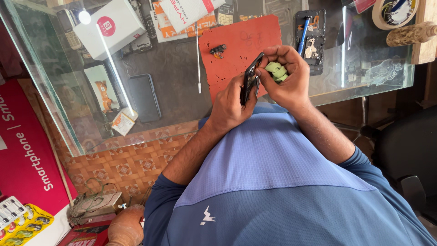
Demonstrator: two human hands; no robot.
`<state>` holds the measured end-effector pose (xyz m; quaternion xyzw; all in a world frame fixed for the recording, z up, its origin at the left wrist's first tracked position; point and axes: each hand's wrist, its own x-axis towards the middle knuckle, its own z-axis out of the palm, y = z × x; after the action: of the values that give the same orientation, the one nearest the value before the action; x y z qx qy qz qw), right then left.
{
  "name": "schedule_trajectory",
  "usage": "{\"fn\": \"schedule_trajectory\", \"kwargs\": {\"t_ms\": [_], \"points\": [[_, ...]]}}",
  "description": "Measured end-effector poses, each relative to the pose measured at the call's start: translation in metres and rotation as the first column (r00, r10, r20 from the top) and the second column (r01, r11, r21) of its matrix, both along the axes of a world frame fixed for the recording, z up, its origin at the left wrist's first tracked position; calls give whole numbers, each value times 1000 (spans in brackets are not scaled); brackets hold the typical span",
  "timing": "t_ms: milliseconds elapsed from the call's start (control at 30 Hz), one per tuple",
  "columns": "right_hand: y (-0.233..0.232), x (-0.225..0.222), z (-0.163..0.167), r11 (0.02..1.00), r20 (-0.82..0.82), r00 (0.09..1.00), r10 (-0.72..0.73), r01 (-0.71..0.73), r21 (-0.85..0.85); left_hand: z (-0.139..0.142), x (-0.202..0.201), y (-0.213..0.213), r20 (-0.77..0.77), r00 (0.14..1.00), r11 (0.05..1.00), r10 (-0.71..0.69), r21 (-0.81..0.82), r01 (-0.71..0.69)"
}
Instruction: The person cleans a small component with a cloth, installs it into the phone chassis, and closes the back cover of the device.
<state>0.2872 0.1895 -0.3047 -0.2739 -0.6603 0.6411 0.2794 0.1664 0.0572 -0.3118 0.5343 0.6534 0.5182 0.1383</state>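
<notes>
My left hand (230,102) grips a dark phone frame (250,79), held on edge above the near rim of the glass counter. My right hand (287,73) pinches the frame's upper end with its fingertips and keeps a light green rolled piece (276,71) curled in its fingers. Both hands meet over the lower edge of a red work mat (236,43). A small black phone part (218,49) lies on that mat, apart from both hands.
An opened phone body (310,41) with a blue tool (304,33) lies right of the mat. A thin white stick (198,59), a white box (109,27), a tape roll (393,12) and phones under the glass counter (91,136) surround it. A black chair (405,150) stands right.
</notes>
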Motion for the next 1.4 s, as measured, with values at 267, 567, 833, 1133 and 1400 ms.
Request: {"fn": "schedule_trajectory", "kwargs": {"t_ms": [267,567,833,1133,1400], "points": [[-1,-3,7,941,28,1000,-9,-2,338,-7,2,0,98,994,997,50,-57,-45],[8,-5,9,791,50,999,18,-45,610,-7,1,0,211,974,994,86,-91,-68],[21,-1,12,723,160,981,113,-191,664,-7,-4,2,254,965,990,70,-136,-36],[21,3,-18,825,33,999,-9,-11,565,-12,-10,5,320,944,989,80,-145,-35],[42,23,-22,863,157,973,-167,67,501,-11,-43,23,25,993,914,-114,-389,115]]}}
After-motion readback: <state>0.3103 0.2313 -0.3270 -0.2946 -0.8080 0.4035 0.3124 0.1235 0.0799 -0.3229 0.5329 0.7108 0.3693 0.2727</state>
